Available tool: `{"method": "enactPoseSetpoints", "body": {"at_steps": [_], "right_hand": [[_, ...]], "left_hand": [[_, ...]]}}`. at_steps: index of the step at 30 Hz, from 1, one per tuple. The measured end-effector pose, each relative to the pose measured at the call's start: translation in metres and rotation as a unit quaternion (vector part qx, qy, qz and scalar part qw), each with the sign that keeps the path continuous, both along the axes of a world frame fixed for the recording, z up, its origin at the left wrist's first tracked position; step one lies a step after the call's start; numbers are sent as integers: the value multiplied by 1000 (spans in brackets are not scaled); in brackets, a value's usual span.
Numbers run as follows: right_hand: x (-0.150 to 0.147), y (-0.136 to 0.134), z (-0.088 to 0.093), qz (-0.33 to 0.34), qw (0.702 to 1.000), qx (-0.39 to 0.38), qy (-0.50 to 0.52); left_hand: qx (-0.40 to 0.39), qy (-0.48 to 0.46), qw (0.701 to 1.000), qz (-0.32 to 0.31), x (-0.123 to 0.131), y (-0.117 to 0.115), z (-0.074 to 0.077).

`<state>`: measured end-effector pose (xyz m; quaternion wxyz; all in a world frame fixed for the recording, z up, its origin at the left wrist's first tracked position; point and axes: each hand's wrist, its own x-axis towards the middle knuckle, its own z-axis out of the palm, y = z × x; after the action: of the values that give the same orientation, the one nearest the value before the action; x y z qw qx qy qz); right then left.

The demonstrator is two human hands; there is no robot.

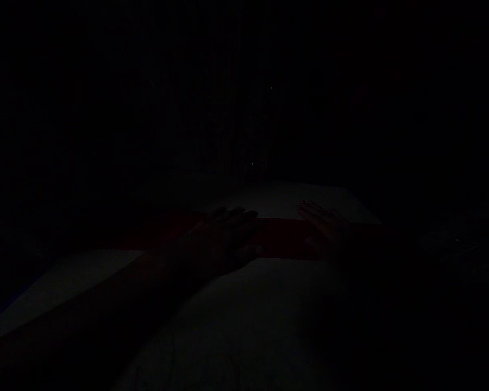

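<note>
Scene dimly lit. Long, flat, dark-red strip [283, 238] of indiscernible material laid across pale, off-white, flat counter [244, 309], beneath both hands. Left hand [226, 239] held open, palm down, fingers extended, nothing seen gripped. Right hand [325, 227] partly shadowed, fingers held straight; firm contact cannot be told.

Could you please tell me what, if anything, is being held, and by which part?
Nothing appears to be held: the left grip and right grip are both open over the red strip, though darkness hides whether they touch it.
</note>
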<state>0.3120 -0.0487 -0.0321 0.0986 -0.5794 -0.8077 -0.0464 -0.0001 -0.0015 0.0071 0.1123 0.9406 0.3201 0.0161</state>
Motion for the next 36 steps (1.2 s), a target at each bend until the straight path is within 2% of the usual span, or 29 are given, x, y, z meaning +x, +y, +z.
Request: {"method": "enactPoseSetpoints", "body": {"at_steps": [3, 7, 10, 18, 21, 24, 31, 36], "right_hand": [[3, 0, 1, 8, 999, -46, -25], [5, -1, 1, 16, 1000, -6, -14], [5, -1, -1, 15, 999, -37, -12], [8, 7, -8, 2, 998, -53, -15], [10, 6, -10, -11, 1000, -21, -6], [15, 7, -13, 11, 1000, -15, -12], [4, 2, -11, 5, 1000, 13, 0], [0, 0, -9, 8, 1000, 5, 7]], "left_hand": [[5, 1, 1000, -2, 0, 0, 0], [-5, 10, 1000, 2, 1, -2, 4], [-3, 13, 1000, 7, 2, -2, 5], [-10, 18, 1000, 14, 2, -3, 7], [-28, 26, 999, 25, 2, -4, 12], [-53, 36, 997, 44, 2, -5, 16], [-56, 10, 998, 41, 0, -5, 10], [-83, 10, 996, 43, 1, -8, 16]]}}
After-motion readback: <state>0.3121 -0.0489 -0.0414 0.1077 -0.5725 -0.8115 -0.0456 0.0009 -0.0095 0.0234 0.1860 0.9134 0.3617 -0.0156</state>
